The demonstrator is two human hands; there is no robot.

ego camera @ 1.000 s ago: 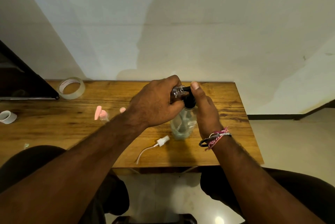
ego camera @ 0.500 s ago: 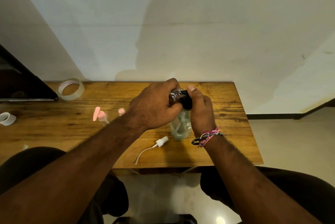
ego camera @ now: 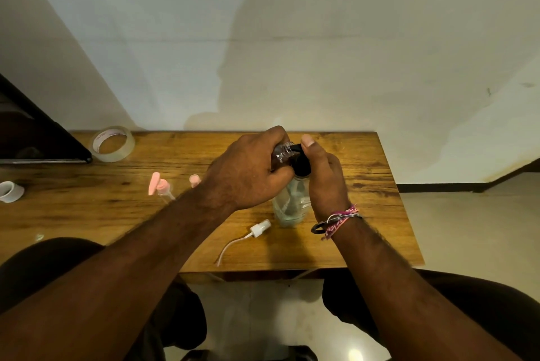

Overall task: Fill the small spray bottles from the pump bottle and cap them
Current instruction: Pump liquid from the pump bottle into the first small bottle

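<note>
1. Centrally, at mid-frame: left hand [ego camera: 248, 170] curled round a small clear spray bottle [ego camera: 283, 151], uncapped, threaded neck tilted toward the right and set against the black nozzle of the pump bottle.
2. Just right of it: right hand [ego camera: 323, 176] wrapped about the black pump head [ego camera: 301, 164], thumb on top near the spout, fingers folded down the far side. Wrist carrying a pink braided thread and a dark band.
3. Below both hands: pump bottle [ego camera: 289, 204], clear, upright on the wooden table [ego camera: 365, 173], lower body visible between the two wrists; liquid level not readable.
4. Lower centre of the table, near its front edge: white spray cap [ego camera: 260, 227] lying on its side, thin dip tube trailing down and to the left. Apart from the pump bottle, untouched.
5. Left of centre: pink-topped pump bottle [ego camera: 159, 186] lying or leaning on the tabletop, clear body hard to make out; beside it, partly behind the left forearm, a second pink cap [ego camera: 194, 179].
6. Upper left of the table: roll of clear tape [ego camera: 112, 143] flat on the surface, next to a dark slanted panel [ego camera: 35, 138].
7. Far left edge of the frame: smaller white roll [ego camera: 10, 191], cut off by the border.
8. Bottom of the frame: dark-clad knees on either side, pale floor between.
</note>
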